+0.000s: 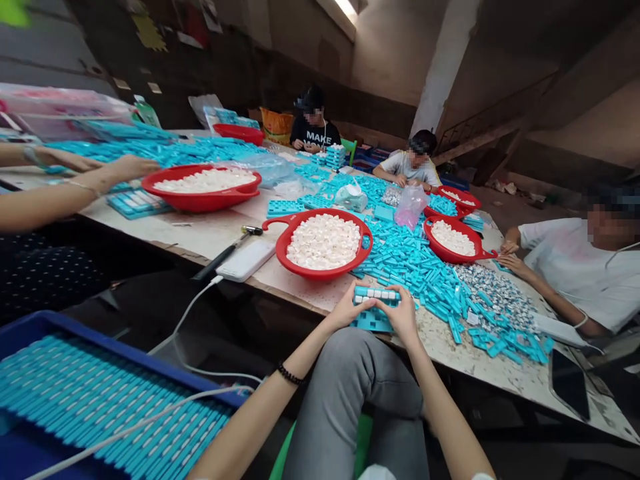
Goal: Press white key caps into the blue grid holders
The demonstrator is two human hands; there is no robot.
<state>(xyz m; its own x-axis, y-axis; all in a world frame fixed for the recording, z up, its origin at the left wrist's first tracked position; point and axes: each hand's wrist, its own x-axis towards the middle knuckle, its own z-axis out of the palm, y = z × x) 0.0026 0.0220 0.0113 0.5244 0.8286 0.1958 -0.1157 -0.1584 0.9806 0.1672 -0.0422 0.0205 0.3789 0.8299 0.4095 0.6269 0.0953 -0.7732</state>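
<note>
Between my two hands is a small turquoise plastic piece (361, 291) with a row of white key-like caps (383, 294) set in it. My left hand (345, 308) grips its left end, and my right hand (404, 312) grips the right end, thumbs toward the middle. Just under it, a turquoise plate with square holes (374, 322) lies at the table edge, partly covered by my hands. Beyond my hands stands a red basin (324, 272) heaped with white caps (325, 239).
Loose turquoise pieces (410, 267) cover the table's middle. A power bank (247, 260) and a hammer (227, 252) lie left, a phone (569, 383) right. A blue crate (50, 321) of turquoise pieces stands lower left. Several co-workers sit around; one's arm (75, 193) reaches in from the left.
</note>
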